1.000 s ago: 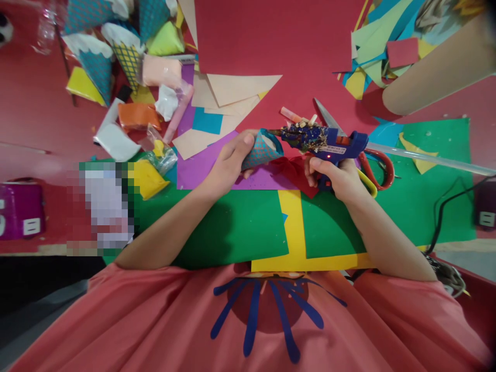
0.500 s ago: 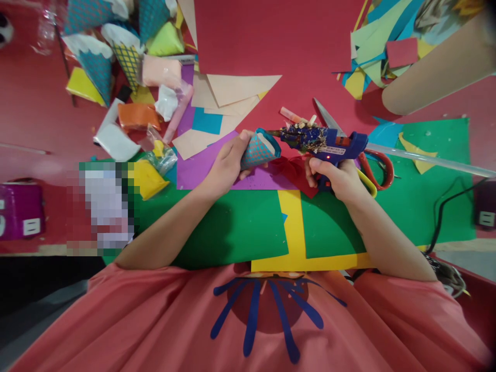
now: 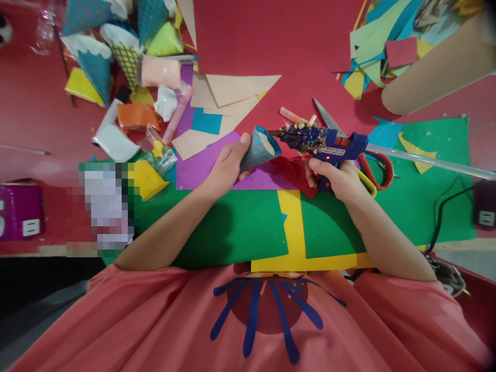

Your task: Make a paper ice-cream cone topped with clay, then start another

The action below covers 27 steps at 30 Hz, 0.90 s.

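My left hand (image 3: 229, 164) is closed around a blue paper cone (image 3: 259, 153) with a reddish grid pattern, its wide open end tilted up to the right. In my right hand (image 3: 334, 178) is a blue hot glue gun (image 3: 333, 144) with a lit orange light. Its nozzle, crusted with bits of debris, points left at the cone's rim; whether it touches cannot be made out. A long clear glue stick (image 3: 422, 157) juts out of the gun's back. Red-handled scissors (image 3: 382, 170) lie partly hidden behind the gun and my right hand. Crumpled red paper (image 3: 296, 175) lies beneath the nozzle.
Finished-looking paper cones (image 3: 93, 64) with white scalloped tops and bagged clay packs (image 3: 137, 116) crowd the upper left. Cream paper pieces (image 3: 236, 90) lie ahead. Coloured scraps (image 3: 372, 57) and a cardboard tube (image 3: 434, 72) occupy the upper right. A black cord (image 3: 439, 217) runs at right.
The left thumb has shifted slightly on the cone, and the cone has turned a little in the fingers. The glue gun stays in nearly the same place.
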Tool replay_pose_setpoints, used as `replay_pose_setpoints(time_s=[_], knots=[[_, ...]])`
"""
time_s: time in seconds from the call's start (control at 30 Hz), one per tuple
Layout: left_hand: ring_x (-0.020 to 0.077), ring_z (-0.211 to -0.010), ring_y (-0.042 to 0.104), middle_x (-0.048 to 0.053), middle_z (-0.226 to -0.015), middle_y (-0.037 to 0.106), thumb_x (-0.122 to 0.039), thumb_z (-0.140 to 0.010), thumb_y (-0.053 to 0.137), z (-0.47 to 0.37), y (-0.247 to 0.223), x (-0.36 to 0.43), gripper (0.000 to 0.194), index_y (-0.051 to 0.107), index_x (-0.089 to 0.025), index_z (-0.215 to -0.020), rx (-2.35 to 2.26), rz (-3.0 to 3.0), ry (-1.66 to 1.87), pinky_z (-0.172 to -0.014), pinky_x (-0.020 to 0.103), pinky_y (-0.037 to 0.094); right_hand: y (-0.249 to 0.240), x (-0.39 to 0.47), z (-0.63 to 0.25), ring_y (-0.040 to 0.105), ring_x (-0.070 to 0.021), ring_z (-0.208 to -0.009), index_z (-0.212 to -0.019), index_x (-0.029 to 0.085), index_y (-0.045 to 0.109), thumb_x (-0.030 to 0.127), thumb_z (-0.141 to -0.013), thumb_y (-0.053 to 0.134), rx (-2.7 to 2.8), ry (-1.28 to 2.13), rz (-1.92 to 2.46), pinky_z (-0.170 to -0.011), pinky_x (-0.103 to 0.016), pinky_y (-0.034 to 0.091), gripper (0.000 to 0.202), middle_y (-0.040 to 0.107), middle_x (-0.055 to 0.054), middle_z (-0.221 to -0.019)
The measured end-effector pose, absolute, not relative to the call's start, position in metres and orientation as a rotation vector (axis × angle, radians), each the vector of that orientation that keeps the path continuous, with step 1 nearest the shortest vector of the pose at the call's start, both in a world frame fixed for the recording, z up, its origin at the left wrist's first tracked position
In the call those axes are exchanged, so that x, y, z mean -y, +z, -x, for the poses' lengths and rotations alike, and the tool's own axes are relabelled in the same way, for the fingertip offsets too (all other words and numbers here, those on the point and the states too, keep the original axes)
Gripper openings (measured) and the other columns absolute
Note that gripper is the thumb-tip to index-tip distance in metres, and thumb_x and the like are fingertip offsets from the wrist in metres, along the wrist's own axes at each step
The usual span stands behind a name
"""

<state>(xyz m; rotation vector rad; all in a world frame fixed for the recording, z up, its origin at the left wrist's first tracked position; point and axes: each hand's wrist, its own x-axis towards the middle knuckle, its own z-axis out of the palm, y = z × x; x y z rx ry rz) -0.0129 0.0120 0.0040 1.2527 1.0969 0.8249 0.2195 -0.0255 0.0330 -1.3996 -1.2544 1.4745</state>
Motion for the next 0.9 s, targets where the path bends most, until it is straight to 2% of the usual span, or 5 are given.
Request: replay_pose_setpoints(time_s=[0.17, 0.23, 0.47, 0.6, 0.9], knots=[[0.0046, -0.034, 0.029, -0.004, -0.057, 0.048, -0.063, -0.094, 0.041, 0.008, 0.014, -0.012, 0.045, 0.055, -0.021, -0.087, -1.086, -1.236, 0.845, -0.035, 0.023, 0.019, 0.033, 0.025, -0.220, 0.052, -0.0118, -0.046, -0.064, 0.023, 0.053, 0.046, -0.080, 0.068, 1.269, 1.473, 1.398, -0.046, -0.029, 0.045, 0.031, 0.057, 0.003, -0.053], [0.0045, -0.034, 0.031, -0.004, -0.057, 0.049, -0.062, -0.094, 0.040, 0.007, 0.015, -0.012, 0.044, 0.055, -0.021, -0.089, -1.077, -1.229, 0.832, -0.035, 0.022, 0.021, 0.034, 0.025, -0.220, 0.052, -0.0115, -0.046, -0.064, 0.023, 0.054, 0.045, -0.081, 0.067, 1.279, 1.479, 1.389, -0.046, -0.029, 0.045, 0.031, 0.057, 0.003, -0.052], [0.0057, -0.031, 0.035, -0.002, -0.051, 0.054, -0.059, -0.096, 0.036, 0.008, 0.012, -0.013, 0.049, 0.054, -0.020, -0.073, -1.058, -1.192, 0.774, -0.030, 0.020, 0.023, 0.033, 0.026, -0.220, 0.052, -0.0102, -0.046, -0.068, 0.022, 0.055, 0.042, -0.080, 0.068, 1.245, 1.503, 1.353, -0.046, -0.026, 0.043, 0.027, 0.058, 0.004, -0.052], [0.0058, -0.030, 0.037, -0.003, -0.043, 0.050, -0.056, -0.098, 0.033, 0.010, 0.012, -0.014, 0.055, 0.053, -0.020, -0.063, -1.133, -1.202, 0.698, -0.031, 0.018, 0.026, 0.033, 0.026, -0.220, 0.052, -0.0104, -0.045, -0.068, 0.022, 0.055, 0.041, -0.080, 0.068, 1.249, 1.504, 1.370, -0.046, -0.026, 0.043, 0.026, 0.058, 0.004, -0.052], [0.0046, -0.028, 0.033, -0.002, -0.042, 0.049, -0.054, -0.099, 0.033, 0.005, 0.024, -0.012, 0.057, 0.050, -0.019, -0.057, -1.118, -1.203, 0.682, -0.029, 0.018, 0.021, 0.034, 0.026, -0.219, 0.053, -0.0112, -0.046, -0.063, 0.023, 0.051, 0.043, -0.079, 0.069, 1.239, 1.510, 1.356, -0.046, -0.028, 0.043, 0.031, 0.058, 0.004, -0.055]])
